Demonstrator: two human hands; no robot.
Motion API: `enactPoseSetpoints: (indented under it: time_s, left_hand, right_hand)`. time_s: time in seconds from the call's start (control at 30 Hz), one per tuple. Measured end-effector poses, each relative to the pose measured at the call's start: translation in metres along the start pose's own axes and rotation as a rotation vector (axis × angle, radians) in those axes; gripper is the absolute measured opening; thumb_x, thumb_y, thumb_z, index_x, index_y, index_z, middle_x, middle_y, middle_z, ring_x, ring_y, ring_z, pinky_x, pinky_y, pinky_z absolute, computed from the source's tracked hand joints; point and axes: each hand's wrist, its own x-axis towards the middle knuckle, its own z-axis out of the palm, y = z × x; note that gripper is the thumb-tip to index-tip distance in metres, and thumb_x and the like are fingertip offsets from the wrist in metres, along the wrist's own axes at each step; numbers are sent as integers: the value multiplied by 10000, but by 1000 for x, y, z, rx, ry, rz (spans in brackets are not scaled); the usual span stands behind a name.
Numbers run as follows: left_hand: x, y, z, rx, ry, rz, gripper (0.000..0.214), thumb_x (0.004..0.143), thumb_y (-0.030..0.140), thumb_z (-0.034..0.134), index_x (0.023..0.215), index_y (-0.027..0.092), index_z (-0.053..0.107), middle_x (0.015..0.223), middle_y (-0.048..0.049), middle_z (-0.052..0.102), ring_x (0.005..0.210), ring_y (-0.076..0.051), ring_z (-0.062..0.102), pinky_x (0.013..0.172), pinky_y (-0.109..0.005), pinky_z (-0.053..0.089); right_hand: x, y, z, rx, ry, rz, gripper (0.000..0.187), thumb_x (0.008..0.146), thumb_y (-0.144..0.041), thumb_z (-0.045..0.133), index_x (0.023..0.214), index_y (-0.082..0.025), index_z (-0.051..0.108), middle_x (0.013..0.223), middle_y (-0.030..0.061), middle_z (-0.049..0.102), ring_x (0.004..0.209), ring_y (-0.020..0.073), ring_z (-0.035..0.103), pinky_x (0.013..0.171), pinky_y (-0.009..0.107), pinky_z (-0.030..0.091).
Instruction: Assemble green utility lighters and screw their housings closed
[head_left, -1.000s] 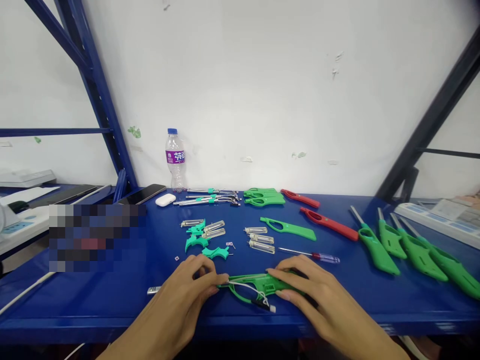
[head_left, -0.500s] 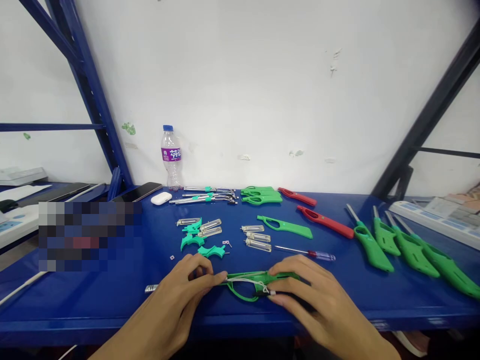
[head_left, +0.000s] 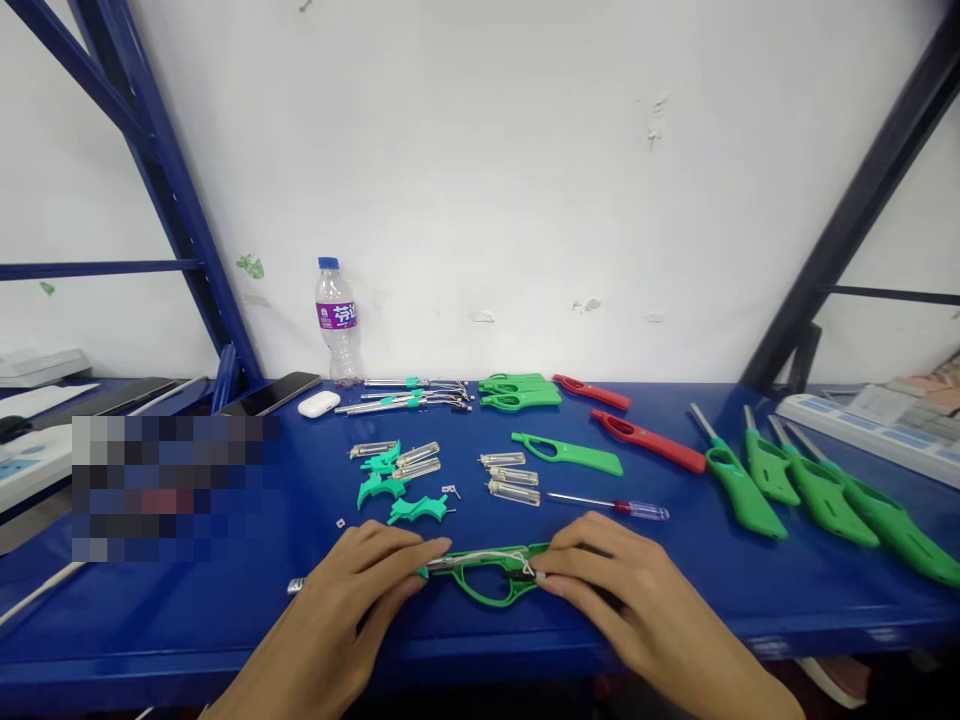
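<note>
A green lighter half-shell (head_left: pixel 487 583) lies near the front edge of the blue table (head_left: pixel 225 620), with a white wire and a black part in it. My left hand (head_left: pixel 375 575) pinches its left end, where a metal tube sticks out. My right hand (head_left: pixel 600 580) covers its right end, fingers pressed on the wire and black part. Both hands rest on the table.
Behind the hands lie teal triggers (head_left: pixel 394 485), clear gas tanks (head_left: pixel 514 475), a screwdriver (head_left: pixel 615 507), green shells (head_left: pixel 521 392), red shells (head_left: pixel 645 442) and metal tubes (head_left: pixel 405 395). Finished green lighters (head_left: pixel 817 490) lie at the right. A water bottle (head_left: pixel 335 320), phone (head_left: pixel 270 392) and earbud case (head_left: pixel 319 403) stand behind.
My right hand has pushed the white wire and black part up into the shell. The hands stay on the shell's ends. The view has shifted slightly.
</note>
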Motion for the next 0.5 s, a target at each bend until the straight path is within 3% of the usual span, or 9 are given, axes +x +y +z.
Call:
enactPoseSetpoints:
  time_s: [0.13,0.27,0.5]
  left_hand:
    - [3,1,-8,-7,97,-22,364,1075,455,644,1439,438,638,1240,50,786,1106,-197,756,953,-309,643]
    - [20,2,-21,0,172,7,236,1085,443,620,1267,354,740,1158,4,784,1049,-209,748,903,-300,629]
    - [62,-20,-11,180,-64,50,256,1073,333,548,1101,262,792,1050,-61,731,957,-273,686,814,-395,585]
  right_hand:
    - [0,1,1,2,5,10,242,1143,-277,518,1193,-321,750,1174,11,731,1063,186,700,960,338,565]
    - [0,-1,1,-7,20,0,203,1130,-319,553,1167,-307,752,1145,20,733,1048,199,703,934,345,571]
    - [1,-2,0,-31,32,-9,192,1118,-312,576,1167,-297,761,1130,26,738,1021,202,703,912,337,573]
